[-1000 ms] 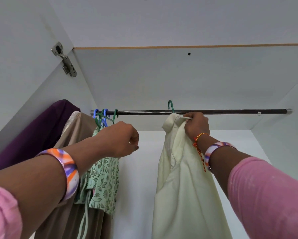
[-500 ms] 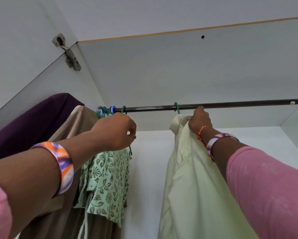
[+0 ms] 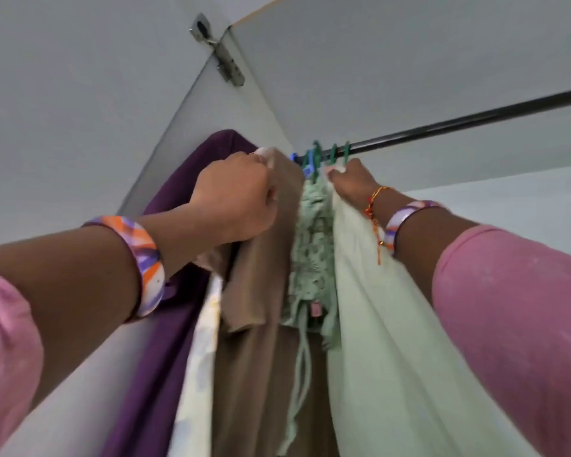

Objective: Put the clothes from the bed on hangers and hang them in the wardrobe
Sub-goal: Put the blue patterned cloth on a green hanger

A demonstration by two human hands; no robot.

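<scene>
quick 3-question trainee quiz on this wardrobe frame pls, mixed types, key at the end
1. True or false: the pale green garment hangs at the far right end of the rail, away from the other clothes.
2. Which garment does the left hand grip? A) purple garment B) brown garment C) floral green top
3. Fill in: the right hand holds the top of the pale green garment just below the green ____ hooked on the rail.

Key
1. False: it is bunched against the floral top near the left end.
2. B
3. hangers
</scene>
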